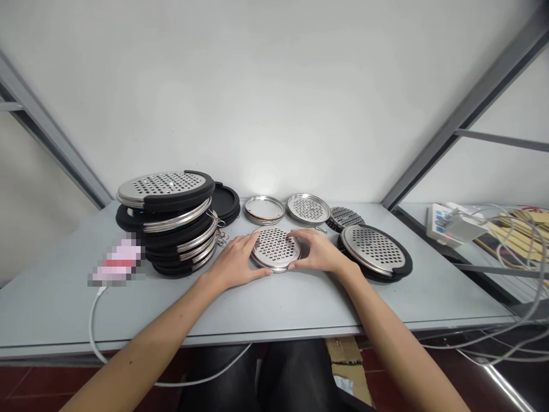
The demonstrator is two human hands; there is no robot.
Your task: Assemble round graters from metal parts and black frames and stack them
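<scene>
A round perforated metal disc (277, 248) lies on the grey table in front of me, between my two hands. My left hand (237, 260) curves about its left rim, fingertips at the upper edge and thumb reaching along the near edge. From the other side, my right hand (316, 250) has its fingers over the upper right part and its thumb at the lower right rim. Behind the disc sit a stack of plain shallow metal lids (265, 208) and a stack of perforated metal discs (307, 208).
At left stands a tall stack of discs with black rims (167, 223), with black round pieces (225, 200) behind it. To the right are a black-rimmed perforated disc (375, 250) and a darker slotted disc (346, 217). A white cable (92, 320) hangs over the front edge; a power strip (444, 223) sits far right.
</scene>
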